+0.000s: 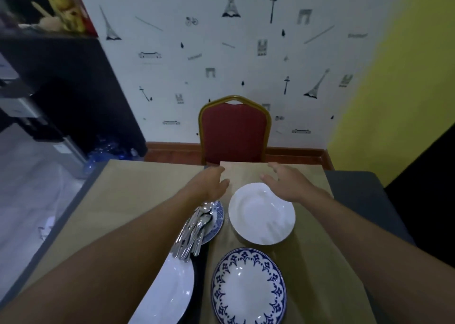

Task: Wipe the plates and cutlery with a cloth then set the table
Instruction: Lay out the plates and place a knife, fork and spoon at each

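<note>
Both hands are reaching out over the far end of the bench [138, 195], left hand [211, 184] and right hand [286, 184] with grips apart, holding nothing. Between and just below them a white plate [261, 214] is lying flat on a tan mat [243, 173]. The cutlery [194, 232] is lying bundled on a small blue plate [216, 221], long axis running near-left to far-right. Nearer sits a blue-rimmed plate [248, 286]. A red chair [235, 131] is facing the patterned wall.
</note>
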`<state>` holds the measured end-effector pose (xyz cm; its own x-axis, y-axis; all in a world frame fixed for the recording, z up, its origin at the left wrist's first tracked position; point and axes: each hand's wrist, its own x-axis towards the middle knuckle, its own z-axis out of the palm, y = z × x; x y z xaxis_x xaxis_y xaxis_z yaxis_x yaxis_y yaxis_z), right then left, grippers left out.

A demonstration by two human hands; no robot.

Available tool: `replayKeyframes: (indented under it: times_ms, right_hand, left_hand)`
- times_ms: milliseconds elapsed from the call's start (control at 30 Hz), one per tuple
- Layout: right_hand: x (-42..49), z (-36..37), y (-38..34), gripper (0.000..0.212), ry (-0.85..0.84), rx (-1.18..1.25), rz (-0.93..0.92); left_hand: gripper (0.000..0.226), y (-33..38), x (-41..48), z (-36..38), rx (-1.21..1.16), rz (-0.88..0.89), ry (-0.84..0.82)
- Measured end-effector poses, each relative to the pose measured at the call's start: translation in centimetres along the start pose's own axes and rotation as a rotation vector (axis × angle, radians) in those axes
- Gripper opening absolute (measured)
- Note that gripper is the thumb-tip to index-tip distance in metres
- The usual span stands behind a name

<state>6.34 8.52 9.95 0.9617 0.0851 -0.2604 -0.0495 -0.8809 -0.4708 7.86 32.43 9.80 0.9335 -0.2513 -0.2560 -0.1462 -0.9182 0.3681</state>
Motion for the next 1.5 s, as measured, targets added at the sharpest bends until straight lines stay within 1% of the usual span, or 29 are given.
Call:
replayKeyframes:
  times_ms: [100, 233, 333, 400, 467, 567, 700, 767, 800, 867, 933, 1067, 1167, 1300, 1433, 1500]
  right_hand:
    - [0.3, 1.1, -1.8, 0.067, 0.001, 0.022, -0.002]
    - [0.4, 2.8, -4.1, 0.061, 0.006, 0.056, 0.029]
    - [0.5, 4.7, -5.6, 0.055, -0.013, 0.096, 0.048]
    - [0.8, 6.4, -6.2, 0.051, -0.052, 0.137, 0.072]
    - [1.2, 8.2, -6.4, 0.048, -0.103, 0.164, 0.099]
    - [1.8, 11.4, -6.4, 0.043, -0.169, 0.195, 0.131]
    - [2.6, 15.7, -6.4, 0.031, -0.233, 0.209, 0.209]
    - [3.1, 17.7, -6.2, 0.031, -0.278, 0.19, 0.262]
    - [3.3, 18.5, -6.2, 0.036, -0.29, 0.188, 0.298]
    - [3.5, 19.6, -6.3, 0.044, -0.291, 0.211, 0.377]
    - [3.8, 20.9, -6.3, 0.043, -0.297, 0.254, 0.436]
    - [4.6, 23.1, -6.0, 0.031, -0.255, 0.429, 0.528]
    - [5.0, 24.1, -5.6, 0.019, -0.191, 0.561, 0.586]
    - [5.4, 24.2, -5.7, 0.02, -0.175, 0.61, 0.596]
    - [6.8, 24.5, -6.3, 0.013, -0.144, 0.613, 0.593]
    - [7.4, 24.2, -7.8, 0.011, -0.149, 0.619, 0.579]
  left_hand:
    - [0.051, -2.5, -0.7, -0.5, -0.02, -0.039, -0.004]
    - [0.056, -5.7, -1.3, -0.4, -0.064, -0.079, 0.02]
    - [0.05, -7.5, -1.9, -0.2, -0.146, -0.109, 0.031]
    - [0.049, -8.9, -2.1, 0.3, -0.201, -0.154, 0.031]
    - [0.043, -10.8, -2.2, 1.1, -0.233, -0.197, 0.026]
    - [0.033, -13.5, -2.1, 2.6, -0.249, -0.234, 0.01]
    - [0.029, -16.7, -1.4, 4.4, -0.234, -0.272, -0.047]
    - [0.03, -18.2, -0.9, 5.2, -0.227, -0.29, -0.079]
    - [0.031, -18.8, -0.6, 5.6, -0.227, -0.302, -0.092]
    - [0.033, -20.0, 0.0, 6.4, -0.231, -0.324, -0.111]
    - [0.033, -20.7, 0.5, 7.0, -0.226, -0.334, -0.135]
    - [0.034, -21.3, 1.3, 7.5, -0.249, -0.33, -0.175]
    - [0.033, -22.0, 1.9, 8.0, -0.283, -0.322, -0.151]
    - [0.032, -22.7, 2.3, 8.4, -0.329, -0.309, -0.122]
    - [0.03, -23.6, 2.3, 8.4, -0.365, -0.334, -0.069]
    - [0.03, -24.3, 2.4, 8.0, -0.377, -0.344, -0.044]
